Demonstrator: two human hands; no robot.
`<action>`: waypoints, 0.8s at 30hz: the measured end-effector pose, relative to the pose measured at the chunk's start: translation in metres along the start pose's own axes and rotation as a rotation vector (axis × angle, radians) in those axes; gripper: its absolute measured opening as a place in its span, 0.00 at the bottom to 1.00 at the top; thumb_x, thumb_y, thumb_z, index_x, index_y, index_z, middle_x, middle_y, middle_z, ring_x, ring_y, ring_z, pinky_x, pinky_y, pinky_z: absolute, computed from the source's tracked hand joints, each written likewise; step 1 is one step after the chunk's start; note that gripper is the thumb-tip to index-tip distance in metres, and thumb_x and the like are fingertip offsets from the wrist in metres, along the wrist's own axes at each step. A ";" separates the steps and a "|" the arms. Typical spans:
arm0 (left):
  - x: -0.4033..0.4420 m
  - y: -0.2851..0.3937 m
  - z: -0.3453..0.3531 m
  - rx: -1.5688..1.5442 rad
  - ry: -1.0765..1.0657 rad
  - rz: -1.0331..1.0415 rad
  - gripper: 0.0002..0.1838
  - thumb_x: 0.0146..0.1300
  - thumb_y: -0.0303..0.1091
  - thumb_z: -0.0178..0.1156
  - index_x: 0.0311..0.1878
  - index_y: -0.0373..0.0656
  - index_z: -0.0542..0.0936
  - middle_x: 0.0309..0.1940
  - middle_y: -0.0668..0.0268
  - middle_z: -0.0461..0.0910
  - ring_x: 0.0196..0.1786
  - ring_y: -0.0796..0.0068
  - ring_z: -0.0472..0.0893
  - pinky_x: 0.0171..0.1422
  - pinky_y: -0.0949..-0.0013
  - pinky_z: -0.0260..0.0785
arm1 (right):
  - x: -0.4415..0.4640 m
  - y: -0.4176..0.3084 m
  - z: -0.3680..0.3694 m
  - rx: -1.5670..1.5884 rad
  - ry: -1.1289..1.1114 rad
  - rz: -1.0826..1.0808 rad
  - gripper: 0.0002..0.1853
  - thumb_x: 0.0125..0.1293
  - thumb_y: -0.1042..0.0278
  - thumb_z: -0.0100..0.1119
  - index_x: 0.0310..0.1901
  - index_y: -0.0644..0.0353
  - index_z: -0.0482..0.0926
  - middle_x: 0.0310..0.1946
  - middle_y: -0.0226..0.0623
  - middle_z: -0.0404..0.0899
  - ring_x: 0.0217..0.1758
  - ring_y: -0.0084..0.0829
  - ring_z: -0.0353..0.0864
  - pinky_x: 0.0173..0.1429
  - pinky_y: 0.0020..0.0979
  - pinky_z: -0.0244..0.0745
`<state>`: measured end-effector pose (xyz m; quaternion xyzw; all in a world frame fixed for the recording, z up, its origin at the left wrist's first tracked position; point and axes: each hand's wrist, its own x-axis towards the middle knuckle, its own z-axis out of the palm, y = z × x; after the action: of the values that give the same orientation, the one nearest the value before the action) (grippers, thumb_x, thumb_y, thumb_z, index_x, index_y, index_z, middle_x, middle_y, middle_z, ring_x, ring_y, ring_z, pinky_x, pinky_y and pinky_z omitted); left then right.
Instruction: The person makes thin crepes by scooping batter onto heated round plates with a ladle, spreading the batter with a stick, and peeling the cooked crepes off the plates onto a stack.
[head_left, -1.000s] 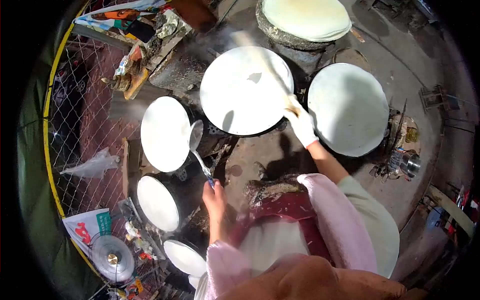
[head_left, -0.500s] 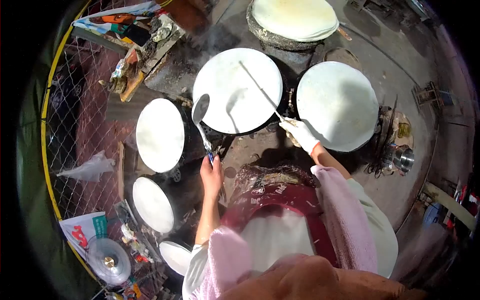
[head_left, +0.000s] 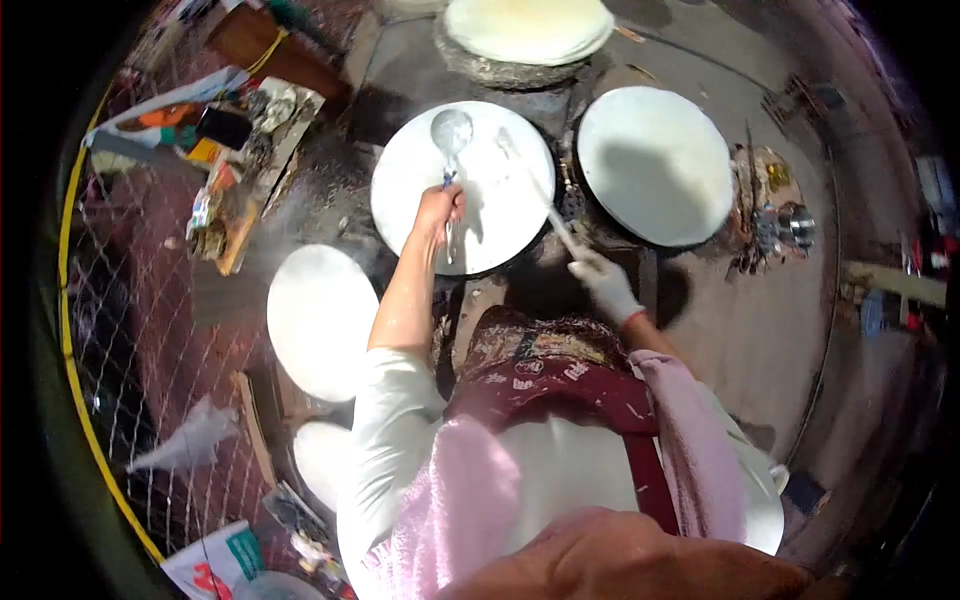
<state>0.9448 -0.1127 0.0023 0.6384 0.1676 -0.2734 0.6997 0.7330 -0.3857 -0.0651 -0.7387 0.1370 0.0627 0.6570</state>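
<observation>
My left hand (head_left: pixel 440 210) is bare and closed round the handle of a ladle (head_left: pixel 452 132), whose round bowl is above the middle white round sheet (head_left: pixel 400 205). In my right hand (head_left: pixel 604 285), which wears a white glove, is a long pale stick (head_left: pixel 562 232). Its blurred far end lies over the same sheet, to the right of the ladle. Whether the ladle or the stick touches the sheet I cannot tell.
Another white round (head_left: pixel 655 165) lies to the right, and one more (head_left: pixel 322 322) at lower left. A pale stack (head_left: pixel 528 28) rests on a dark round base at the top. Metal pot (head_left: pixel 797 226) at right; wire fence (head_left: pixel 165 370) at left.
My left hand has moved up and forward with the ladle, from beside the middle round to over it. My right hand has shifted slightly down with the stick. The view has turned.
</observation>
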 end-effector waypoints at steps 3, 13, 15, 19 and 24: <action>-0.030 -0.013 0.004 0.018 -0.051 -0.089 0.11 0.69 0.28 0.49 0.29 0.37 0.71 0.17 0.71 0.66 0.15 0.81 0.61 0.19 0.73 0.52 | -0.019 -0.042 0.061 0.262 -0.126 0.412 0.14 0.68 0.59 0.60 0.50 0.55 0.80 0.22 0.21 0.70 0.16 0.15 0.65 0.19 0.23 0.62; -0.064 -0.038 -0.007 -0.639 -0.071 -0.264 0.08 0.73 0.26 0.42 0.41 0.30 0.67 0.26 0.66 0.66 0.24 0.81 0.63 0.22 0.77 0.56 | -0.022 -0.065 0.115 0.350 -0.195 0.599 0.21 0.65 0.53 0.62 0.55 0.55 0.77 0.16 0.22 0.69 0.11 0.18 0.62 0.13 0.25 0.53; -0.058 -0.043 -0.021 -0.730 -0.041 -0.250 0.07 0.72 0.26 0.47 0.44 0.31 0.71 0.27 0.63 0.70 0.26 0.79 0.67 0.23 0.76 0.61 | -0.019 -0.080 0.108 0.386 -0.257 0.633 0.20 0.65 0.53 0.62 0.53 0.55 0.77 0.17 0.22 0.69 0.12 0.17 0.63 0.14 0.25 0.54; -0.107 -0.044 -0.094 -0.925 -0.529 0.024 0.12 0.74 0.35 0.49 0.50 0.37 0.74 0.25 0.72 0.72 0.15 0.85 0.63 0.20 0.79 0.55 | 0.000 -0.071 0.075 0.229 -0.045 0.343 0.23 0.65 0.57 0.63 0.56 0.64 0.78 0.29 0.26 0.79 0.23 0.17 0.69 0.26 0.22 0.64; -0.156 0.022 -0.080 -0.401 -0.281 0.152 0.13 0.73 0.42 0.51 0.45 0.42 0.76 0.20 0.80 0.68 0.08 0.87 0.57 0.19 0.80 0.51 | 0.012 -0.048 0.069 -0.112 -0.374 0.128 0.17 0.66 0.59 0.62 0.49 0.64 0.82 0.37 0.32 0.85 0.31 0.21 0.75 0.37 0.25 0.70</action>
<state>0.8436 -0.0068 0.1009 0.4533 0.0713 -0.2673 0.8473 0.7642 -0.3145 -0.0316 -0.7394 0.0557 0.2481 0.6234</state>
